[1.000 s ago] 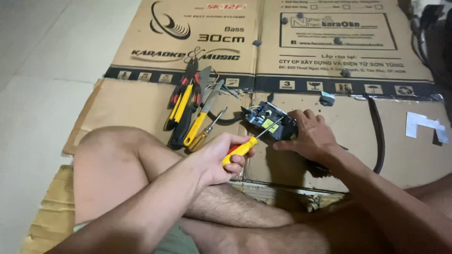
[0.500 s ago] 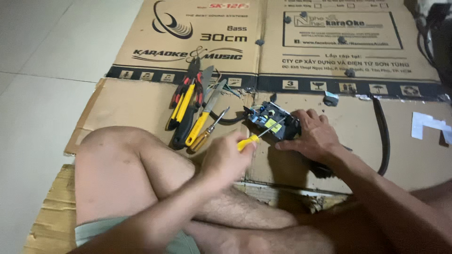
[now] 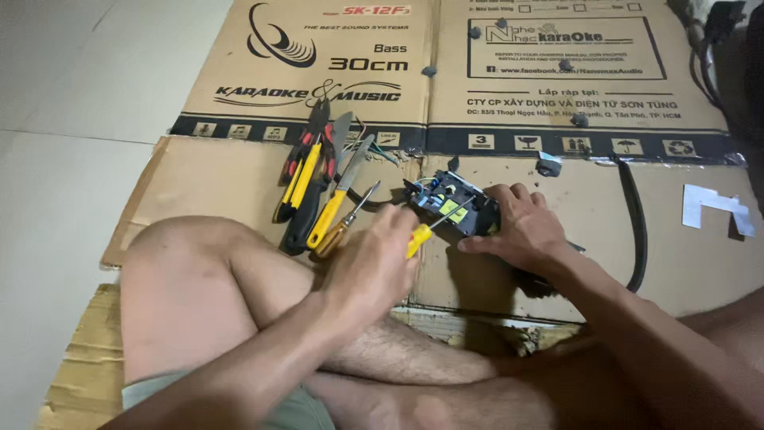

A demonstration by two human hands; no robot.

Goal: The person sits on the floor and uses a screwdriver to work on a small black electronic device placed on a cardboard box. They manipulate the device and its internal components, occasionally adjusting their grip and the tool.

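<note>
My left hand (image 3: 374,259) grips a screwdriver with a yellow handle (image 3: 419,237); its shaft points up and right into a small black electronic device (image 3: 450,209) with a circuit board and yellow part showing. My right hand (image 3: 517,227) rests on the device's right side and holds it down on the flattened cardboard box (image 3: 223,171). The hand covers the right end of the device.
A row of hand tools lies left of the device: red-and-yellow pliers (image 3: 306,163), a yellow-handled knife (image 3: 338,195) and a small screwdriver (image 3: 350,219). A black cable (image 3: 637,231) curves at the right beside a white paper scrap (image 3: 712,207). My bare knee (image 3: 183,279) rises at the front left.
My left hand has shifted slightly up and right, bringing the screwdriver tip closer into the device. My right hand stays on the device.
</note>
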